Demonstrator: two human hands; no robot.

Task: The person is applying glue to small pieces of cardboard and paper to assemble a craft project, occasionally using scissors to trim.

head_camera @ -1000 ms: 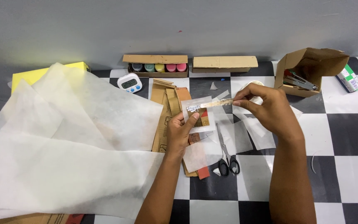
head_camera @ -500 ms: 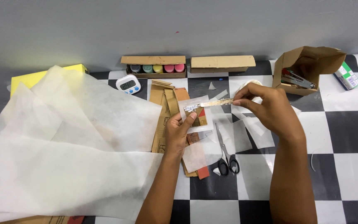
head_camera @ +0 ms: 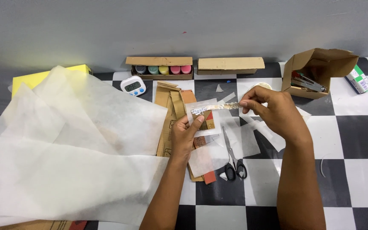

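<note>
Big white tissue sheets (head_camera: 64,170) cover the left of the checkered surface (head_camera: 363,127); at the back, an open cardboard box (head_camera: 316,70) holds metal tools, and a low tray (head_camera: 159,68) holds paint pots. Left hand (head_camera: 185,136) grips a small wrapped card (head_camera: 203,119), thumb pressed on; right hand (head_camera: 275,113) pinches a tape strip (head_camera: 218,107) stretched just above it.

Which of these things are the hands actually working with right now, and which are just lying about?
In use: left hand, small wrapped piece, right hand, tape strip.

Lying about: scissors, timer, paint pots, big tissue sheets, open carton, cardboard strips.
</note>
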